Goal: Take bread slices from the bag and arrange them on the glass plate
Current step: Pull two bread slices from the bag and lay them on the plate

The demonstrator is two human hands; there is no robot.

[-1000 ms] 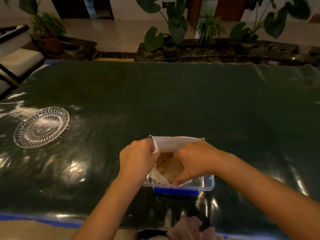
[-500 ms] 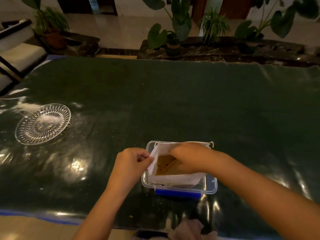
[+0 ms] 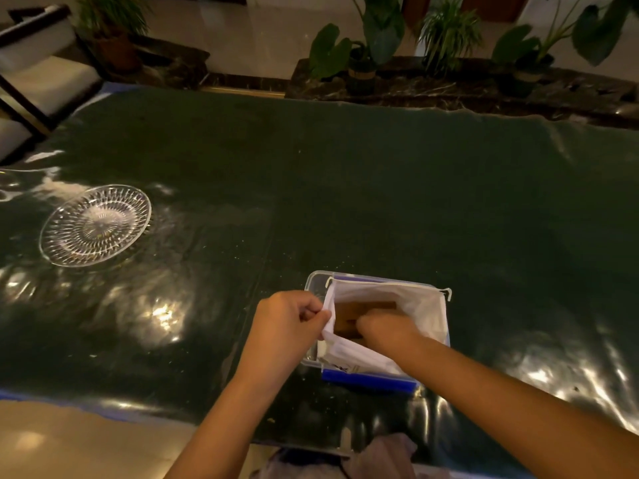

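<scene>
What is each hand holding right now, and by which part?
The left hand pinches the white plastic bag by its left rim. The right hand is inside, on the brown bread slices; a grip cannot be told.

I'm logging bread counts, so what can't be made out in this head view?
- Slice count: the white bag and right hand cover most of the bread.
- Right fingertips: inside the bag, grip unseen.
- Container contents beneath the bag: hidden.

A lobby or lounge, it seems: polished pale floor, potted plants on a dark stone ledge, a cushioned chair, a long green-covered table.
</scene>
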